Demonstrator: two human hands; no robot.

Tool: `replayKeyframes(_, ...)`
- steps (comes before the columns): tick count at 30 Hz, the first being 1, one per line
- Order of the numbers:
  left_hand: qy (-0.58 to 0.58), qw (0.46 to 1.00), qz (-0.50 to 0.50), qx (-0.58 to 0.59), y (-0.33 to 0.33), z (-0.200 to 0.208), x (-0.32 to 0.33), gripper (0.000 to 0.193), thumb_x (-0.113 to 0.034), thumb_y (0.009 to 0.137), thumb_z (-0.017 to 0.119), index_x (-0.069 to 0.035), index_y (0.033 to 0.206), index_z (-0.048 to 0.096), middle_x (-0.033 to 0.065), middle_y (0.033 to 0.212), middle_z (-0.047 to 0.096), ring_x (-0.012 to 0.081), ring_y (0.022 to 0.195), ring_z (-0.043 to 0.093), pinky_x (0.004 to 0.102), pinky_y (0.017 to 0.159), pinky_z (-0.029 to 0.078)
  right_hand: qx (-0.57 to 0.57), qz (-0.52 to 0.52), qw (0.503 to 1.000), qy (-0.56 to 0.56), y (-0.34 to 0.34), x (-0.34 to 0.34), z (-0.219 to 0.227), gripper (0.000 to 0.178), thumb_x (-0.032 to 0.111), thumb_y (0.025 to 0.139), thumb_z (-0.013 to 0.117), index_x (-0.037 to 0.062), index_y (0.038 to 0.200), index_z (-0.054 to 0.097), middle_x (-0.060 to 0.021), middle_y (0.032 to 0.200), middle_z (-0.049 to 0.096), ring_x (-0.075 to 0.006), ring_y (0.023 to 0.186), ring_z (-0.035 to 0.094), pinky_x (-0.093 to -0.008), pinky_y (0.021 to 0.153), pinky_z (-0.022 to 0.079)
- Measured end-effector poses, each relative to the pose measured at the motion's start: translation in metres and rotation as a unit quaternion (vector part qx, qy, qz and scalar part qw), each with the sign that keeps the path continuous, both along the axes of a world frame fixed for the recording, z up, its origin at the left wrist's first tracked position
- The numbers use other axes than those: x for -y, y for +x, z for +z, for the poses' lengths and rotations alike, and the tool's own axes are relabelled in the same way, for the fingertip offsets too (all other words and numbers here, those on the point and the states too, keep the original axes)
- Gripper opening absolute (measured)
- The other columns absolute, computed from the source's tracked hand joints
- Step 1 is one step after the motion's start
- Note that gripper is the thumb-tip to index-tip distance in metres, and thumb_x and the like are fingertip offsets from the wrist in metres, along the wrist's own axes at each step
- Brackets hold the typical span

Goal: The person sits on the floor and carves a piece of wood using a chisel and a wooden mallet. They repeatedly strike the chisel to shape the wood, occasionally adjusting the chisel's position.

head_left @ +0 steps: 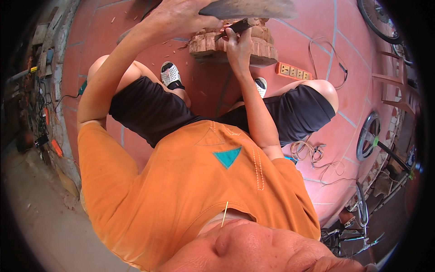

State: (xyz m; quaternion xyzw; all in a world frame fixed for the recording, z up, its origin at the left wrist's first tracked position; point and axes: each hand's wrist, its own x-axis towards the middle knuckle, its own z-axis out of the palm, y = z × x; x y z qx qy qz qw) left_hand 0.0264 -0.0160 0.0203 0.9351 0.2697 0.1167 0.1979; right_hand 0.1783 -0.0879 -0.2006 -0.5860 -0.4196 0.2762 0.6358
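Observation:
My left hand (179,19), raised at the upper edge, is closed on a grey, club-like wooden mallet (253,8), blurred at its far end. The mallet extends to the right, above the work. Below it my right hand (240,47) grips a dark chisel (240,26), its thicker end up and right and its narrow end down and left. Both are over a carved block of brown wood (209,47) with a ridged, stepped edge, resting low in front of my feet. The mallet and my hands partly hide the carving's top.
An orange power strip (293,71) lies right of the carving, near a looped cable (312,43). Wood chips dot the red tiled floor (136,38). Coiled cord (308,152), a loose wheel (368,136) and a reddish chair (394,81) are at right. Stacked boards (45,41) line the left.

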Motion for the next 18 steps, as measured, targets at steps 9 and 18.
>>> replayKeyframes(9, 0.007, 0.989, 0.033, -0.147, -0.006, -0.005, 0.001, 0.074, -0.030, 0.086, 0.075, -0.009, 0.151, 0.046, 0.0261, 0.103, 0.072, 0.0438, 0.091, 0.071, 0.0502, 0.081, 0.056, -0.030, 0.013, 0.999, 0.029, -0.002, -0.001, 0.003, 0.015, 0.006, 0.098, 0.065, -0.0003, 0.108, 0.056, -0.0135, 0.089, 0.072, -0.0270, 0.077, 0.074, -0.0378, 0.065, 0.056)
replayKeyframes(18, -0.017, 0.998, 0.055, 0.010, -0.023, 0.003, -0.007, 0.077, -0.021, 0.084, 0.078, -0.010, 0.153, 0.045, 0.0276, 0.117, 0.069, 0.0403, 0.107, 0.069, 0.0453, 0.092, 0.054, -0.299, 0.045, 0.953, -0.023, 0.012, 0.015, 0.020, 0.017, 0.006, 0.105, 0.055, -0.0003, 0.121, 0.051, -0.0117, 0.105, 0.067, -0.0218, 0.092, 0.073, -0.0308, 0.072, 0.064)
